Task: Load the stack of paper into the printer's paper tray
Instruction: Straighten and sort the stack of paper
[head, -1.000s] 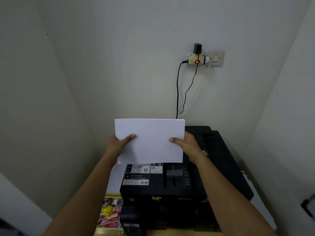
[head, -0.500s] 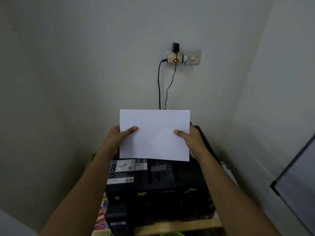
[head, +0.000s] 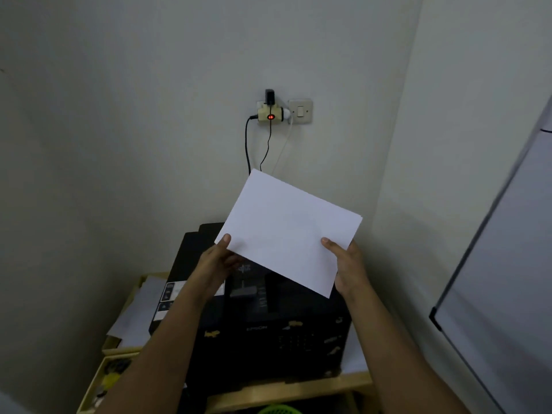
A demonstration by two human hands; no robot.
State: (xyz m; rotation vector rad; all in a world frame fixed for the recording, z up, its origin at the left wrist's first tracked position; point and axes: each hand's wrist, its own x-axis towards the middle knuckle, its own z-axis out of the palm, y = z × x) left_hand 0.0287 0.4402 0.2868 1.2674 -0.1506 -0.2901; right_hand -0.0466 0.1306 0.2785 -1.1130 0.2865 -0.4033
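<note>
Tilted clockwise since earlier, the paper stack (head: 288,231) is pinched by left hand (head: 215,262) and right hand (head: 346,265); skewed entry into the printer (head: 254,318) could jam.

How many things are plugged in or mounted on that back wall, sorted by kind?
Cream plug adapter with red light: 1
White wall switch: 1
Black charger plug: 1
Black cables: 2
White cable: 1
Total: 6

The stack of paper (head: 288,231) is plain white, held in the air above the printer (head: 263,327), tilted so its left corner points up toward the wall. The printer is a black box with labels at its left side, standing on a pale wooden shelf (head: 298,386).
</note>
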